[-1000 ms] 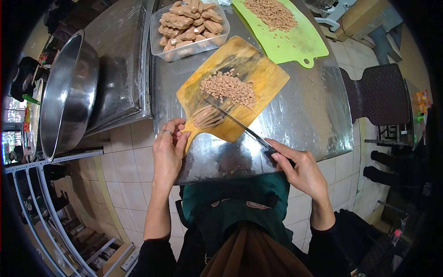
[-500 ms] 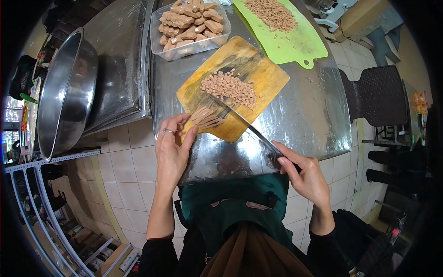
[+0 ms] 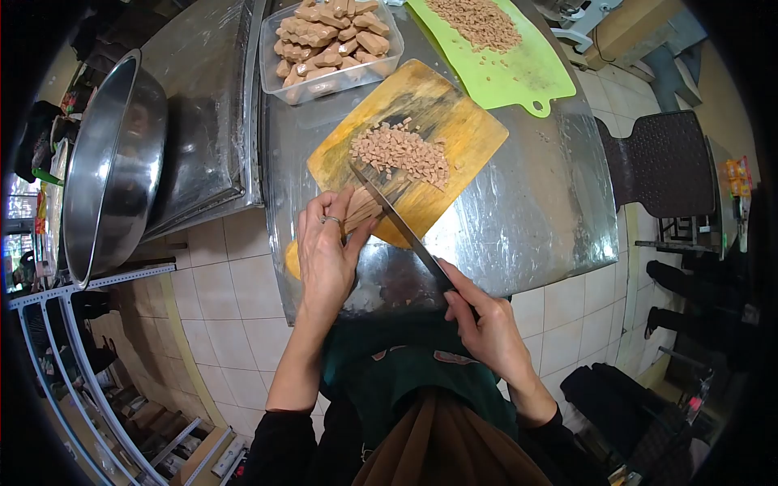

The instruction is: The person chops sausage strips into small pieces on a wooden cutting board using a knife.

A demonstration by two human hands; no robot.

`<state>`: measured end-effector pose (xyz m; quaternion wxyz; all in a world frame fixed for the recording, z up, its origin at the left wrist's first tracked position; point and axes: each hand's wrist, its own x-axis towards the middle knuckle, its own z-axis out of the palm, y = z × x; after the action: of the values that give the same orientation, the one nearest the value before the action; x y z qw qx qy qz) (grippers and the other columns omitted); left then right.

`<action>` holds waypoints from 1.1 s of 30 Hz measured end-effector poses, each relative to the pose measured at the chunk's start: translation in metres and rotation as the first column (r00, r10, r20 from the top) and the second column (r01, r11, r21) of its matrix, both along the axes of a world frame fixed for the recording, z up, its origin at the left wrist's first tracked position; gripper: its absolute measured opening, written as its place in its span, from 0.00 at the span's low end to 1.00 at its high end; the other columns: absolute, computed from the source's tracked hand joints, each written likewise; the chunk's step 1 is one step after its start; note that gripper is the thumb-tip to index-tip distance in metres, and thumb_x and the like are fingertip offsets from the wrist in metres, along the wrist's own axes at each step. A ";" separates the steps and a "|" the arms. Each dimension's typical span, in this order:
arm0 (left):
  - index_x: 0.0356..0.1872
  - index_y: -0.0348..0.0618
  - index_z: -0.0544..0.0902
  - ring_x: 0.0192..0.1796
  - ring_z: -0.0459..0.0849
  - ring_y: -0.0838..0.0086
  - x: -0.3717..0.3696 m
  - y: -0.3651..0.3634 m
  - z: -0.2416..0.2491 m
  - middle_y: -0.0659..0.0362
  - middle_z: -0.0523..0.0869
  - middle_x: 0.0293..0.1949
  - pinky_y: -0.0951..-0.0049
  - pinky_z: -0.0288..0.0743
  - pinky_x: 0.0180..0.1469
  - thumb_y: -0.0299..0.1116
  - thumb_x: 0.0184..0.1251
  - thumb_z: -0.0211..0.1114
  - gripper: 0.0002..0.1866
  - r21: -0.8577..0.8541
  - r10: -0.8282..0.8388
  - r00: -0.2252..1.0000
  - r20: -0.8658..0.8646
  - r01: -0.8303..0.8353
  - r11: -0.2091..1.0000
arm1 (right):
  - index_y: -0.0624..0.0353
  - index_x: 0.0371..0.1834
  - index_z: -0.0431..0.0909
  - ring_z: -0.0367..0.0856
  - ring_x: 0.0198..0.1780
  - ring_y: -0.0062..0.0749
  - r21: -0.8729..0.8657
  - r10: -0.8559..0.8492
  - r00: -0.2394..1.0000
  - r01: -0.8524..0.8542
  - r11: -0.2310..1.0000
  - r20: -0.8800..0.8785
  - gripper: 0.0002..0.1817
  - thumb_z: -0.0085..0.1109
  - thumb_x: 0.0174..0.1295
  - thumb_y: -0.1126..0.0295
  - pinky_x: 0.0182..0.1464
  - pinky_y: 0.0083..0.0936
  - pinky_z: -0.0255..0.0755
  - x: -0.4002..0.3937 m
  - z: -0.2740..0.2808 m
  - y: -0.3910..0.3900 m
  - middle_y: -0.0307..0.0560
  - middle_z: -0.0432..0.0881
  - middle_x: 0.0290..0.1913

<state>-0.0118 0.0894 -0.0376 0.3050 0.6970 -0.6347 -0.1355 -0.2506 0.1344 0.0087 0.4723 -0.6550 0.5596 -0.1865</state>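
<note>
My left hand (image 3: pixel 328 247) presses a bunch of pinkish-brown sausage strips (image 3: pixel 361 208) together on the wooden cutting board (image 3: pixel 474 125), its fingers bent over them. In my right hand (image 3: pixel 488 324) is the handle of a long kitchen knife (image 3: pixel 403 228). The blade lies slantwise over the board at the ends of the strips, close to my left fingertips. Small diced sausage pieces (image 3: pixel 401 154) lie in a heap just beyond the blade. The board's rounded handle (image 3: pixel 292 259) shows to the left of my left hand, near the table edge.
A clear plastic container (image 3: pixel 340 87) of chunky sausage pieces stands behind the board. A green cutting mat (image 3: pixel 527 79) with more diced pieces lies at the back right of the metal table (image 3: pixel 559 219). A large steel bowl (image 3: pixel 113 170) is at left, a dark chair (image 3: pixel 668 166) at right.
My left hand has moved right and gathered the fanned strips into a tight bunch. My right hand has moved left and down, bringing the knife to the strips' ends.
</note>
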 end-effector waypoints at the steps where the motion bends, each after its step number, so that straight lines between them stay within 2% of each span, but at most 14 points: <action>1: 0.65 0.38 0.82 0.56 0.79 0.52 -0.001 -0.001 0.000 0.48 0.81 0.54 0.57 0.73 0.60 0.34 0.60 0.80 0.31 -0.013 0.000 1.000 -0.012 0.000 1.000 | 0.50 0.77 0.74 0.90 0.31 0.44 -0.002 0.007 1.000 -0.007 1.000 -0.003 0.29 0.61 0.72 0.78 0.37 0.34 0.81 0.001 -0.001 -0.003 0.60 0.88 0.34; 4: 0.64 0.39 0.83 0.56 0.79 0.53 -0.001 -0.001 -0.001 0.49 0.82 0.53 0.58 0.74 0.59 0.34 0.59 0.80 0.31 -0.024 0.013 0.999 -0.038 -0.014 1.000 | 0.52 0.75 0.75 0.90 0.30 0.46 -0.095 -0.019 0.997 0.026 0.995 0.077 0.28 0.62 0.72 0.78 0.37 0.34 0.81 -0.003 -0.006 -0.006 0.61 0.88 0.34; 10: 0.62 0.45 0.85 0.57 0.82 0.55 0.005 -0.002 0.005 0.52 0.84 0.54 0.60 0.76 0.60 0.34 0.58 0.81 0.28 0.005 0.003 0.999 -0.041 -0.003 1.000 | 0.53 0.74 0.76 0.91 0.36 0.54 -0.114 0.011 1.000 -0.013 0.993 -0.017 0.27 0.62 0.71 0.78 0.39 0.38 0.82 -0.009 0.002 -0.014 0.65 0.90 0.41; 13: 0.61 0.45 0.86 0.58 0.82 0.55 0.007 -0.003 0.005 0.52 0.84 0.53 0.60 0.76 0.60 0.33 0.57 0.81 0.28 0.020 -0.001 0.999 -0.047 0.002 1.000 | 0.51 0.74 0.76 0.92 0.39 0.55 -0.110 0.077 0.997 -0.076 0.991 0.000 0.27 0.62 0.72 0.77 0.41 0.39 0.82 -0.006 0.001 -0.015 0.67 0.89 0.44; 19: 0.61 0.42 0.86 0.54 0.84 0.57 0.007 -0.002 0.002 0.53 0.84 0.54 0.62 0.78 0.58 0.31 0.59 0.80 0.27 0.002 -0.007 0.998 -0.055 0.007 1.000 | 0.51 0.74 0.76 0.92 0.41 0.56 -0.081 0.030 1.000 -0.031 0.996 -0.009 0.27 0.62 0.72 0.76 0.42 0.39 0.83 -0.007 0.002 -0.020 0.67 0.89 0.46; 22: 0.62 0.40 0.85 0.55 0.83 0.54 0.011 -0.001 0.006 0.50 0.83 0.54 0.60 0.78 0.56 0.32 0.61 0.79 0.27 0.015 -0.022 0.980 -0.198 0.025 1.000 | 0.50 0.74 0.76 0.92 0.42 0.56 -0.059 0.028 0.999 -0.029 0.998 -0.020 0.27 0.62 0.72 0.76 0.43 0.40 0.83 -0.009 0.002 -0.019 0.67 0.89 0.47; 25: 0.62 0.40 0.85 0.53 0.86 0.55 0.021 0.000 0.009 0.50 0.84 0.53 0.61 0.79 0.55 0.30 0.64 0.76 0.24 0.042 -0.040 0.972 -0.233 0.051 0.998 | 0.50 0.74 0.76 0.92 0.43 0.57 -0.051 0.026 0.999 -0.027 0.998 -0.027 0.26 0.62 0.72 0.76 0.43 0.40 0.83 -0.011 0.001 -0.018 0.67 0.89 0.48; 26: 0.60 0.39 0.86 0.51 0.87 0.55 0.021 0.000 0.013 0.50 0.84 0.52 0.62 0.79 0.54 0.28 0.66 0.74 0.21 0.059 -0.029 0.970 -0.243 0.044 0.997 | 0.50 0.74 0.76 0.92 0.43 0.57 -0.047 0.020 0.999 -0.022 0.999 -0.029 0.26 0.62 0.73 0.76 0.43 0.40 0.83 -0.010 0.001 -0.019 0.67 0.89 0.48; 29: 0.57 0.36 0.87 0.52 0.87 0.70 0.022 0.002 0.008 0.54 0.85 0.51 0.71 0.82 0.51 0.23 0.67 0.74 0.18 0.070 -0.017 0.965 -0.262 0.037 0.997 | 0.50 0.74 0.77 0.92 0.44 0.57 -0.040 0.009 1.000 -0.010 0.999 -0.022 0.26 0.62 0.73 0.76 0.43 0.40 0.83 -0.006 0.001 -0.019 0.67 0.89 0.47; 32: 0.58 0.37 0.87 0.50 0.88 0.71 0.022 0.003 0.000 0.54 0.84 0.52 0.72 0.83 0.48 0.22 0.68 0.72 0.17 0.024 -0.057 0.981 -0.188 0.063 0.998 | 0.50 0.73 0.77 0.92 0.44 0.57 -0.041 0.017 1.000 -0.017 0.999 -0.006 0.25 0.62 0.73 0.75 0.44 0.40 0.83 -0.005 0.003 -0.020 0.66 0.89 0.47; 33: 0.59 0.38 0.86 0.52 0.86 0.66 0.021 0.003 0.001 0.53 0.84 0.53 0.68 0.81 0.51 0.26 0.68 0.73 0.19 0.029 -0.038 0.976 -0.215 0.045 0.999 | 0.50 0.73 0.78 0.92 0.44 0.57 -0.042 0.020 1.000 -0.020 0.999 -0.013 0.25 0.62 0.73 0.75 0.44 0.40 0.83 -0.006 0.003 -0.021 0.65 0.89 0.47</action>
<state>0.0092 0.0920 -0.0370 0.3570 0.6698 -0.6102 -0.2270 -0.2568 0.1137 0.0121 0.4566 -0.6716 0.5518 -0.1898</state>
